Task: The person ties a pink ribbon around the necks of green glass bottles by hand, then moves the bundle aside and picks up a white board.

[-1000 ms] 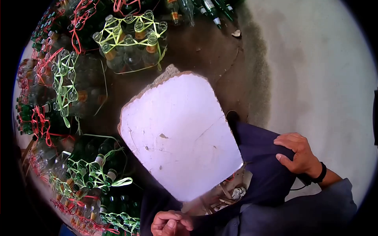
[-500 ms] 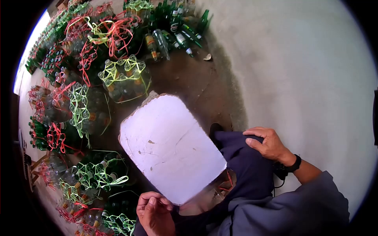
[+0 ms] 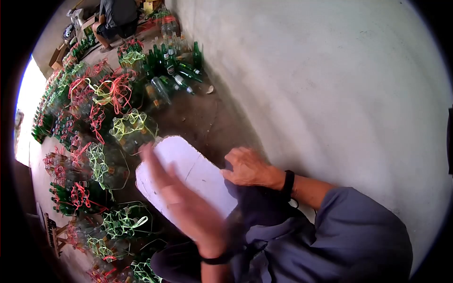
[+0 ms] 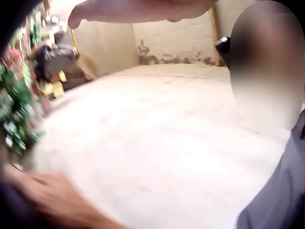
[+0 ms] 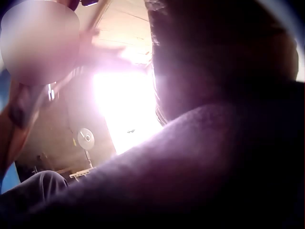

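A white slab (image 3: pixel 198 162) with rounded corners and a rough edge lies in front of the person's knees in the head view. The left hand (image 3: pixel 186 203), blurred, is raised above the slab with its fingers extended, holding nothing. In the left wrist view, part of the left hand (image 4: pixel 143 10) crosses the top. The right hand (image 3: pixel 247 167) rests on the dark-trousered knee beside the slab's right edge, its fingers loosely bent and holding nothing visible. Both wrists wear black bands.
Bundles of glass bottles tied with green (image 3: pixel 97 162) and red (image 3: pixel 80 195) strips stand at the left. Loose green bottles (image 3: pixel 188 73) lie near the pale wall (image 3: pixel 321 85). Another person (image 3: pixel 118 19) sits at the far end. A fan (image 5: pixel 86 138) shows in the right wrist view.
My left hand has risen from beside the slab's near edge to above it. The head view has tilted up, showing more wall and the other person. The right hand still rests on the knee.
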Action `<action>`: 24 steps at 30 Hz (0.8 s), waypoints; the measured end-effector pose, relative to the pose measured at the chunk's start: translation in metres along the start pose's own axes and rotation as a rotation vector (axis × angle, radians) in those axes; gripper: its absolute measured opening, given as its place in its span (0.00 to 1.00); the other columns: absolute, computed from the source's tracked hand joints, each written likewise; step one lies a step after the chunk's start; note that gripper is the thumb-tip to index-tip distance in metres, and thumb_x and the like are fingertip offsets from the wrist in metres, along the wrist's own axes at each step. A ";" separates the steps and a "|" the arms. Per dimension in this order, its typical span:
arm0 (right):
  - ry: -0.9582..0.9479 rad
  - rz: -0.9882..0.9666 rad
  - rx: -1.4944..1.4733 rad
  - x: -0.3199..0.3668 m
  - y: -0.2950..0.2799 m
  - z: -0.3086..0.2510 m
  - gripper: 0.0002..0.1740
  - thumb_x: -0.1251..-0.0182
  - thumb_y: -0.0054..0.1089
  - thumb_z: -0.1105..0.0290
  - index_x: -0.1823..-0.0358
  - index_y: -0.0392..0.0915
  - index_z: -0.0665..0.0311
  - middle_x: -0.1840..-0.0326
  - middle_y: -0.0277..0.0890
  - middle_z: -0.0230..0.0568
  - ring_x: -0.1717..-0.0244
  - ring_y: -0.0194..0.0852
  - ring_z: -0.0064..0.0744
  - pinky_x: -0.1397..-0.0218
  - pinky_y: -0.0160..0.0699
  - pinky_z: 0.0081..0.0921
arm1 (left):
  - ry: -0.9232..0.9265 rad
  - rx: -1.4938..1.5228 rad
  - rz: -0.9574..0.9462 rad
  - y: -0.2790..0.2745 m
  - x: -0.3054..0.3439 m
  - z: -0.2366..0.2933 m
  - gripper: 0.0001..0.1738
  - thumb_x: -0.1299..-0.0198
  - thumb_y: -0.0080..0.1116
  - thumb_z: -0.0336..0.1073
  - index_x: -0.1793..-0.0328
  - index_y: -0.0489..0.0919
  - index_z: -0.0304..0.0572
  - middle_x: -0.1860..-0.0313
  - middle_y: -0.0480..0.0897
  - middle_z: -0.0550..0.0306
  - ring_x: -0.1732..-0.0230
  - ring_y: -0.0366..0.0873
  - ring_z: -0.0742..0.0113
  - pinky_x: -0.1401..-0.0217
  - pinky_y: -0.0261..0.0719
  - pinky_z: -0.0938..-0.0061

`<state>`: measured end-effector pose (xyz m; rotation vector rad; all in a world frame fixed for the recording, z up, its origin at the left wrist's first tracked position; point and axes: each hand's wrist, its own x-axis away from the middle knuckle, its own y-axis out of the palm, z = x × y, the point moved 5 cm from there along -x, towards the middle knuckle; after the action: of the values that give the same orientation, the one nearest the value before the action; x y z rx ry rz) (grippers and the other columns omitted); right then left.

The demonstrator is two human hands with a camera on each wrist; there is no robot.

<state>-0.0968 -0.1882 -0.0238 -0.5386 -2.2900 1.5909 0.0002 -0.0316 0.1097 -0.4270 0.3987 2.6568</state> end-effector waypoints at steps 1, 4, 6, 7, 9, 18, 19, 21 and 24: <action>-0.007 -0.066 0.014 -0.003 0.000 -0.006 0.26 0.31 0.64 0.47 0.57 0.84 0.67 0.52 0.83 0.55 0.46 0.81 0.57 0.40 0.80 0.50 | 0.093 -0.015 -0.174 0.046 0.018 0.009 0.29 0.25 0.40 0.51 0.25 0.64 0.40 0.24 0.66 0.51 0.21 0.59 0.55 0.17 0.50 0.49; -0.004 -0.020 -0.030 -0.001 0.007 -0.014 0.25 0.32 0.66 0.47 0.57 0.84 0.66 0.53 0.83 0.54 0.44 0.81 0.57 0.39 0.79 0.51 | 0.507 -0.457 -0.900 0.165 0.079 -0.014 0.16 0.35 0.51 0.41 0.45 0.75 0.44 0.41 0.76 0.52 0.35 0.71 0.56 0.23 0.60 0.49; -0.170 0.216 -0.335 0.014 -0.003 -0.008 0.24 0.32 0.66 0.48 0.57 0.84 0.65 0.52 0.83 0.54 0.45 0.81 0.57 0.39 0.79 0.51 | 0.630 -0.773 -0.918 0.151 0.052 -0.050 0.08 0.42 0.59 0.34 0.58 0.82 0.46 0.53 0.82 0.53 0.44 0.79 0.56 0.28 0.67 0.49; -0.330 0.457 -0.641 0.022 -0.012 0.000 0.23 0.32 0.67 0.49 0.56 0.84 0.65 0.52 0.83 0.53 0.45 0.81 0.56 0.39 0.79 0.51 | 0.607 -0.863 -0.815 0.122 0.021 -0.059 0.04 0.46 0.62 0.31 0.64 0.85 0.47 0.59 0.86 0.53 0.49 0.83 0.56 0.30 0.70 0.49; -0.069 0.130 -0.199 0.012 0.000 0.012 0.25 0.34 0.69 0.50 0.52 0.84 0.67 0.51 0.83 0.53 0.46 0.82 0.57 0.40 0.80 0.50 | 0.233 -0.711 -0.548 0.034 -0.035 -0.077 0.11 0.44 0.58 0.22 0.60 0.89 0.39 0.63 0.89 0.50 0.63 0.89 0.60 0.53 0.85 0.61; -0.073 0.183 -0.309 0.015 -0.006 0.004 0.26 0.35 0.72 0.52 0.50 0.84 0.69 0.50 0.84 0.52 0.48 0.83 0.55 0.43 0.82 0.46 | -0.310 -0.399 0.060 -0.147 -0.017 -0.069 0.11 0.24 0.59 0.35 0.58 0.82 0.34 0.80 0.72 0.68 0.80 0.64 0.84 0.75 0.60 0.83; -0.070 0.165 -0.311 0.016 -0.006 0.002 0.26 0.35 0.72 0.52 0.48 0.84 0.69 0.49 0.84 0.52 0.47 0.82 0.55 0.42 0.81 0.45 | -0.355 -0.314 0.030 -0.141 -0.006 -0.069 0.10 0.24 0.58 0.34 0.56 0.82 0.34 0.79 0.72 0.67 0.79 0.65 0.84 0.74 0.61 0.83; -0.085 0.195 -0.337 0.022 -0.006 0.000 0.27 0.35 0.72 0.53 0.46 0.83 0.69 0.46 0.83 0.53 0.44 0.81 0.55 0.39 0.80 0.44 | -0.359 -0.379 -0.062 -0.130 0.014 -0.065 0.09 0.24 0.58 0.33 0.53 0.82 0.33 0.78 0.74 0.66 0.78 0.66 0.82 0.74 0.62 0.83; -0.144 0.241 -0.422 0.031 -0.011 0.004 0.30 0.31 0.70 0.53 0.39 0.81 0.71 0.39 0.80 0.55 0.36 0.78 0.56 0.32 0.76 0.44 | -0.389 -0.537 -0.266 -0.114 0.043 -0.044 0.08 0.26 0.60 0.28 0.49 0.82 0.30 0.74 0.80 0.61 0.69 0.76 0.77 0.63 0.72 0.80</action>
<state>-0.1277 -0.1804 -0.0137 -0.8518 -2.7804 1.2728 0.0235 0.0685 0.0306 -0.0936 -0.4668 2.4712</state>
